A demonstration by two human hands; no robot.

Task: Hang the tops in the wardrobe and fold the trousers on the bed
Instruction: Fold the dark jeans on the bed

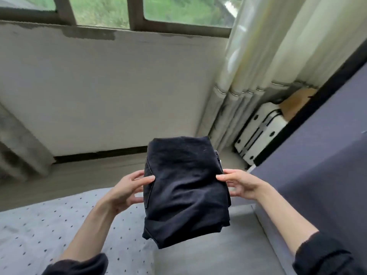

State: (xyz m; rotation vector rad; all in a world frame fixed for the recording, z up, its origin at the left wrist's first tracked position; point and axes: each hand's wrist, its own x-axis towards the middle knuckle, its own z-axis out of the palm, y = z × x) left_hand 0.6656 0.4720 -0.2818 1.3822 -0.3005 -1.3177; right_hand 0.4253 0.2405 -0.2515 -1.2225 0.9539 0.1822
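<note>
Folded dark trousers [184,187] are held above the bed [39,225]. The left hand [127,190] and right hand [241,185] pinch opposite sides, thumbs on top.

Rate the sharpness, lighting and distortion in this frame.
Head view: folded black trousers and both hands, left hand and right hand, fairly sharp; cream curtain and white hard-shell suitcase smeared by motion blur; soft daylight, no glare; wide-angle bending of the window frame.
</note>
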